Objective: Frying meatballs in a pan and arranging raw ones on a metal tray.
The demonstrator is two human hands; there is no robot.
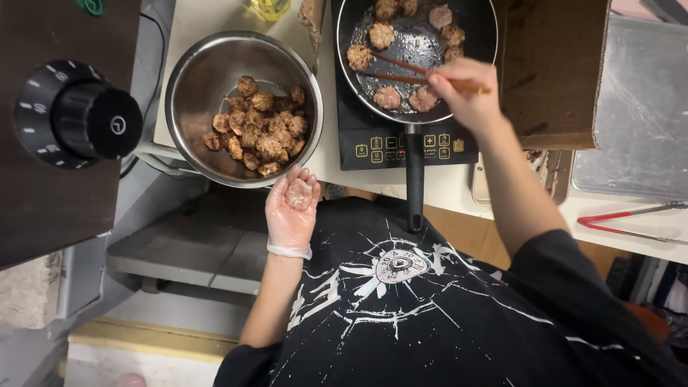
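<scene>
At nine o'clock I saw a black dial knob (97, 118). At three o'clock lay a steel tray (638, 107), with red-handled tongs (623, 222) below it. At twelve o'clock stood a bottle of yellow oil (269, 7).

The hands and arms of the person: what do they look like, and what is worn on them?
The left hand wears a thin, see-through disposable glove, rolled into a rim at the wrist. The right hand is bare, with no glove. Both forearms are uncovered. The black short sleeves belong to a black T-shirt with a white cracked-line print on the chest.
</scene>
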